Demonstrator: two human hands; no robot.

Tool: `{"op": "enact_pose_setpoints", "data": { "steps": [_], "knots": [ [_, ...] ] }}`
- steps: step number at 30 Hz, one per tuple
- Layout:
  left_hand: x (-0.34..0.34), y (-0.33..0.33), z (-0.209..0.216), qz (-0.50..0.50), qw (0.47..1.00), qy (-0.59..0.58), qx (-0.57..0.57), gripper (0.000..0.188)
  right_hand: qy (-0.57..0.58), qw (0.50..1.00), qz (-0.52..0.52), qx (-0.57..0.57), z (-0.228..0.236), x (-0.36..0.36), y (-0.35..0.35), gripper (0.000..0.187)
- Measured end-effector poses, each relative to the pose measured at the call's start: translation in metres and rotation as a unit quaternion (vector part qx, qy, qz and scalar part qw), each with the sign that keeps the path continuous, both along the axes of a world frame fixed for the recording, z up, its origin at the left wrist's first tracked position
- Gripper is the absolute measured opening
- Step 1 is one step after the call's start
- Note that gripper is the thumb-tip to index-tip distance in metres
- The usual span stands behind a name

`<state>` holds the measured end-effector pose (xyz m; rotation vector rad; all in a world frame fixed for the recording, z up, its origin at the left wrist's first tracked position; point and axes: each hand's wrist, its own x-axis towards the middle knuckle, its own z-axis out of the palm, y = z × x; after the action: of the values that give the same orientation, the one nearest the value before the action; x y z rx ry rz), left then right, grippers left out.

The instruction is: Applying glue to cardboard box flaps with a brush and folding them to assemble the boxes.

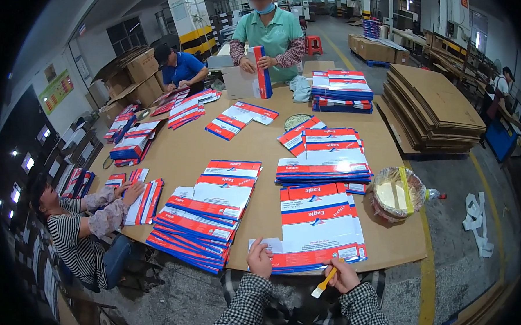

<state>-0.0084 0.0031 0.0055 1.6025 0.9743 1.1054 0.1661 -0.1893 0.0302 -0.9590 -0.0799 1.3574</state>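
Observation:
In front of me at the near table edge lies a stack of flat red, white and blue box blanks (316,226). My left hand (260,258) rests at the left end of this stack by a white flap, its fingers slightly bent and apart. My right hand (344,276) is closed around the yellow handle of a small brush (324,283), whose pale bristles point down and left, just off the table edge. To the right stands a plastic-lined bowl (387,194) of cream-coloured paste, with a yellow strip across its top.
A fanned pile of blanks (206,209) lies to my left, and more stacks (342,90) stand farther back. Across the table (261,145) a person in green holds a folded box (261,72). Two people work at the left. Brown cardboard sheets (431,106) are piled right.

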Motion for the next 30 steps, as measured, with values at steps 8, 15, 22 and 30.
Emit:
{"op": "enact_pose_setpoints", "data": {
  "steps": [8,15,22,30],
  "knots": [
    [-0.001,0.0,-0.002,0.006,1.0,0.006,0.01,0.019,0.012,1.0,0.009,0.014,0.002,-0.001,0.0,0.033],
    [-0.003,-0.001,0.001,-0.008,1.0,-0.001,0.017,0.017,0.0,1.0,0.004,0.003,0.008,-0.004,0.0,0.034],
    [-0.004,0.001,0.009,-0.026,0.991,-0.075,-0.109,0.03,-0.037,0.997,-0.048,-0.04,-0.004,-0.006,0.009,0.027],
    [-0.063,0.135,0.09,0.119,0.93,0.23,0.261,0.041,-0.063,0.998,0.015,-0.024,-0.004,-0.009,0.005,0.033]
  ]
}}
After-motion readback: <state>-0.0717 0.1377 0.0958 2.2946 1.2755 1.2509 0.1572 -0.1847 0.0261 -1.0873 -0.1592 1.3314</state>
